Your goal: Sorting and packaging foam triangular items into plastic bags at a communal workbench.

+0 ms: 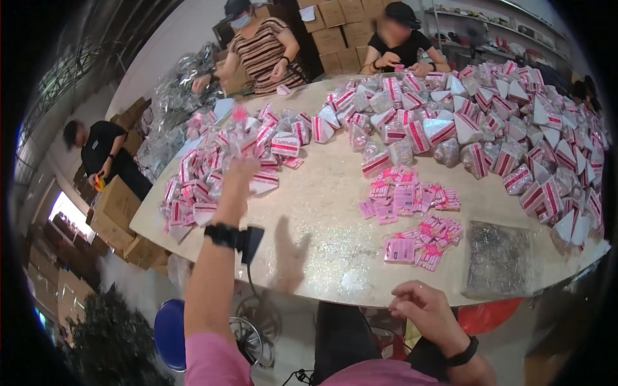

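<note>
My left arm stretches out over the left pile of clear bags with pink-and-white card tops [284,145]. At its end my left hand [241,172] is smeared by motion, so its fingers and anything in them cannot be made out. A blurred pink item [240,113] shows just beyond it. My right hand [426,313] hangs at the table's front edge with fingers curled inward and nothing visible in them. Farther in from it lie loose pink printed cards [404,198] in a heap, with a smaller cluster of pink cards [400,250] nearer me.
A large pile of similar filled bags [460,125] covers the table's right side. A flat clear-wrapped slab [499,258] lies at the front right edge. Two people work across the table [309,212]; another stands at left by cartons [116,209]. A blue stool [170,334] stands below.
</note>
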A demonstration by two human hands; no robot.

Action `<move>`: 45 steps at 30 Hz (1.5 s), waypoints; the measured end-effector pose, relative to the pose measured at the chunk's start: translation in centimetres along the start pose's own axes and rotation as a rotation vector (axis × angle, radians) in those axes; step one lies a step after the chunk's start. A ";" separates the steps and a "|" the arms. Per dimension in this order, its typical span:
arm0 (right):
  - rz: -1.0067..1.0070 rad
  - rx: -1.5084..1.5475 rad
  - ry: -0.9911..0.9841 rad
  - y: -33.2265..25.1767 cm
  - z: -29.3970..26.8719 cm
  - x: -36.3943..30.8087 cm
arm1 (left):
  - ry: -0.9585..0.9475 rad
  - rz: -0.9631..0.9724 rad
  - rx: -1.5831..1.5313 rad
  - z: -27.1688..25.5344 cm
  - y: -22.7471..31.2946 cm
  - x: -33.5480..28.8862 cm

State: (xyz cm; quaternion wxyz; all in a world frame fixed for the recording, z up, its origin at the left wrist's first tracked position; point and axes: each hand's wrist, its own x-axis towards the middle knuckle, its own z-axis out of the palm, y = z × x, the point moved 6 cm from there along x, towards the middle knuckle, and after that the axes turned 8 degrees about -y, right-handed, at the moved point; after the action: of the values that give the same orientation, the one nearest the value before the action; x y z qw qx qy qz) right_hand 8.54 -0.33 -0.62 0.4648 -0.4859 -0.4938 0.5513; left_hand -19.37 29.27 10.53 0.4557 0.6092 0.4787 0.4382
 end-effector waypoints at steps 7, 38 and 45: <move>-0.022 -0.222 -0.094 -3.2 -2.1 -4.1 | -0.519 0.051 0.379 10.0 -5.5 -6.6; 0.064 -1.120 0.174 -3.7 -19.3 -5.1 | -1.108 0.836 0.976 31.3 -2.4 -22.5; -0.076 -0.931 0.335 -6.0 -21.2 -5.8 | -1.052 0.888 0.906 31.1 -2.2 -22.5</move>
State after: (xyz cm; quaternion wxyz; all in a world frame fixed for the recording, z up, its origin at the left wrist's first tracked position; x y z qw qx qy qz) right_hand 30.36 -3.60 4.93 0.2912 -0.7054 -0.6236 0.1694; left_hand 6.89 3.25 -0.09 0.1145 0.9923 0.0476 -0.0008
